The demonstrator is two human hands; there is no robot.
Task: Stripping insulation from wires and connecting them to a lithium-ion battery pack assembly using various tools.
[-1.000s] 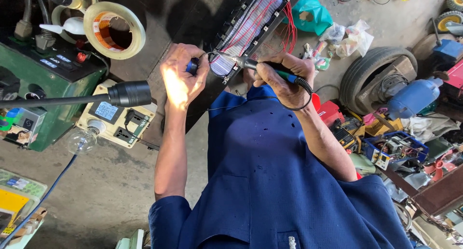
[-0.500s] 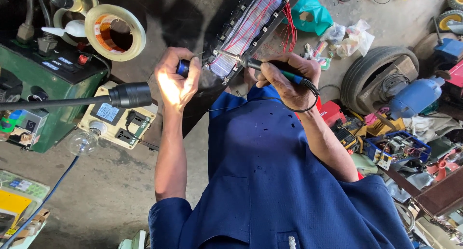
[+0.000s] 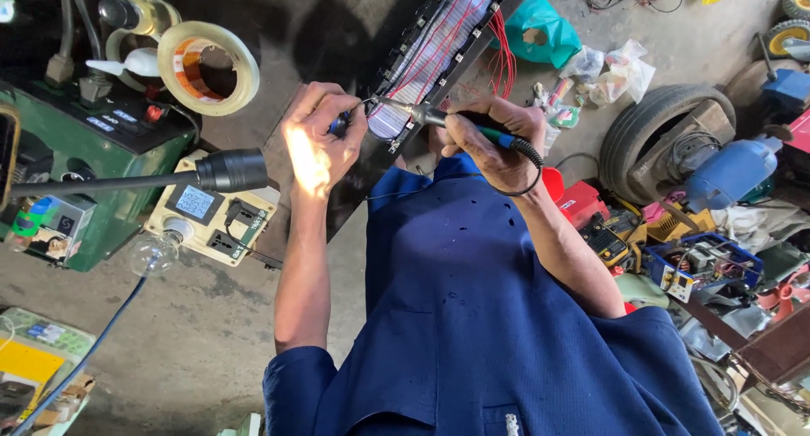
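Biggest thing in view is the blue work shirt [image 3: 472,318] filling the lower middle, both forearms reaching up out of it. Above the hands, a long dark panel [image 3: 337,132] runs diagonally across the concrete floor, and on its upper part sits a strip of pale ribbon wiring [image 3: 434,52] with red wires [image 3: 504,56] bunched along its right edge. Off to the right, an old tyre [image 3: 641,132] lies on the floor with a blue motor [image 3: 734,170] just beside it. On the left stands a green metal machine case [image 3: 76,149], and near it a cream socket box with a small display [image 3: 211,212], a clear bulb [image 3: 156,250] at its lower corner. A black lamp head on a thin rod [image 3: 232,170] pokes in from the left, close to the left wrist. A roll of tape [image 3: 208,69] rests at top left.

Now the hands. The right hand [image 3: 494,140] is closed around a soldering iron [image 3: 439,117] with a green-and-black handle, its tip at the lower end of the ribbon wiring. The left hand [image 3: 321,136], brightly lit, pinches a small dark-blue object [image 3: 339,125] between fingers and thumb, a thin wire leading from it to that same spot by the iron's tip. What that object is, I cannot tell.
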